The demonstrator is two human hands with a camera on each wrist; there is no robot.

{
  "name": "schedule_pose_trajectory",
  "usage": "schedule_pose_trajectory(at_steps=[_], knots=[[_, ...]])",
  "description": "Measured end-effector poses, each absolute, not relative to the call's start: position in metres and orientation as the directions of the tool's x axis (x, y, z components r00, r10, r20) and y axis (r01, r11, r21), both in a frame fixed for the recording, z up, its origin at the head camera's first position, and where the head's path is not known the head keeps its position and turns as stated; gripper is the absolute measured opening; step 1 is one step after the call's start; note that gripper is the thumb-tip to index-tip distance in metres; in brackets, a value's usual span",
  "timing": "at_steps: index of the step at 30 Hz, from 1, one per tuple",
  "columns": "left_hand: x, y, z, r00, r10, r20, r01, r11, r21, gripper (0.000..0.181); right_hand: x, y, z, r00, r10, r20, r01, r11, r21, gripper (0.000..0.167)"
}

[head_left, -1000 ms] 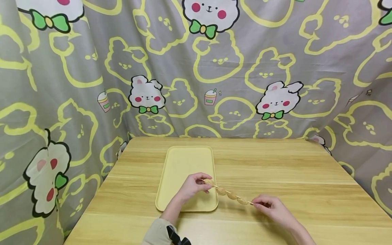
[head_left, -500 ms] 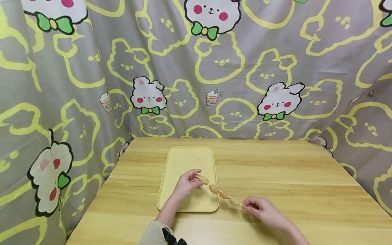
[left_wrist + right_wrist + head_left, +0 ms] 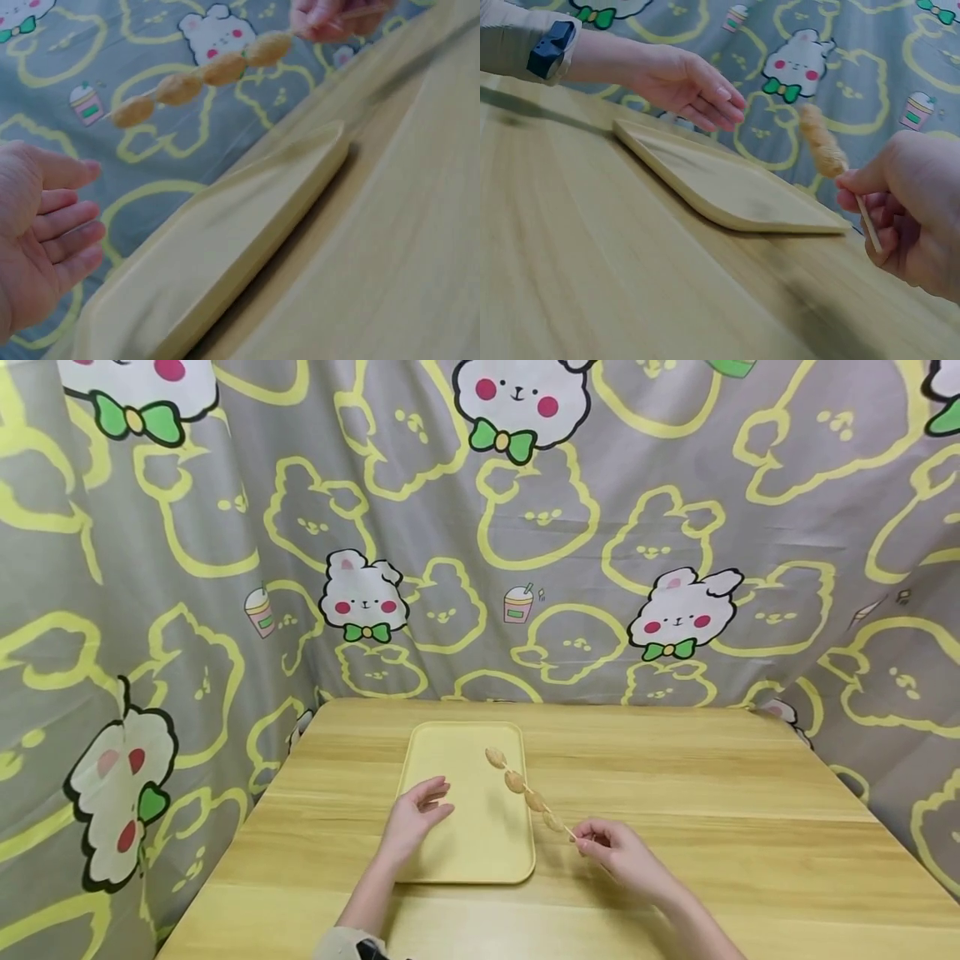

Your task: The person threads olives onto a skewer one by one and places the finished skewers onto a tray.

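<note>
My right hand [image 3: 622,858] pinches the lower end of a wooden skewer that carries several tan, oval balls. This food skewer [image 3: 534,799] slants up and to the left in the air, over the right edge of a pale yellow tray [image 3: 465,860]. Seen from the right wrist, the stick's tail [image 3: 873,229] pokes out below the thumb. My left hand [image 3: 415,818] hovers over the tray's left side, apart from the skewer. In the left wrist view, its fingers [image 3: 71,225] are relaxed with nothing between them.
The tray lies flat on a wooden table [image 3: 675,760]. A grey curtain [image 3: 450,527] with yellow outlines and rabbit faces hangs behind and beside the table. A dark strap [image 3: 551,49] circles the left wrist.
My left hand has let go of the skewer's far end and moved left. My right hand has shifted left and slightly up, and the skewer's far end now points higher.
</note>
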State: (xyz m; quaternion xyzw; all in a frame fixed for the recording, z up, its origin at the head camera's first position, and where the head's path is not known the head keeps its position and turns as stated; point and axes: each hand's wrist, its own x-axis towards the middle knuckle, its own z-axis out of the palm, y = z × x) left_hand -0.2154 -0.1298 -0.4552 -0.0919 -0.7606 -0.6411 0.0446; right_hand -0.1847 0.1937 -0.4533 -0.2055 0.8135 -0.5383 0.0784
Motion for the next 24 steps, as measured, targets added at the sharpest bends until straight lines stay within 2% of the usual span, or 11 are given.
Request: schedule_pose_trajectory(at_steps=[4, 10, 16, 24], knots=[[-0.204, -0.149, -0.455, -0.977, 0.031, 0.212, 0.214, 0.23, 0.949, 0.053, -0.194, 0.178, -0.446, -0.92, -0.388, 0.051, -0.164, 0.263, -0.951, 0.024], [-0.191, -0.173, -0.458, -0.985, -0.027, 0.172, 0.163, 0.211, 0.964, 0.062, -0.207, 0.152, -0.443, -0.922, -0.386, 0.036, -0.111, 0.173, -0.979, 0.025], [-0.177, -0.187, -0.467, -0.99, -0.033, 0.137, 0.127, 0.207, 0.97, 0.069, -0.216, 0.121, -0.446, -0.928, -0.372, -0.009, -0.025, 0.088, -0.996, 0.024], [-0.163, -0.192, -0.476, -0.996, -0.024, 0.091, 0.084, 0.205, 0.975, 0.074, -0.226, 0.078, -0.454, -0.952, -0.288, -0.1, 0.103, 0.005, -0.995, 0.021]])
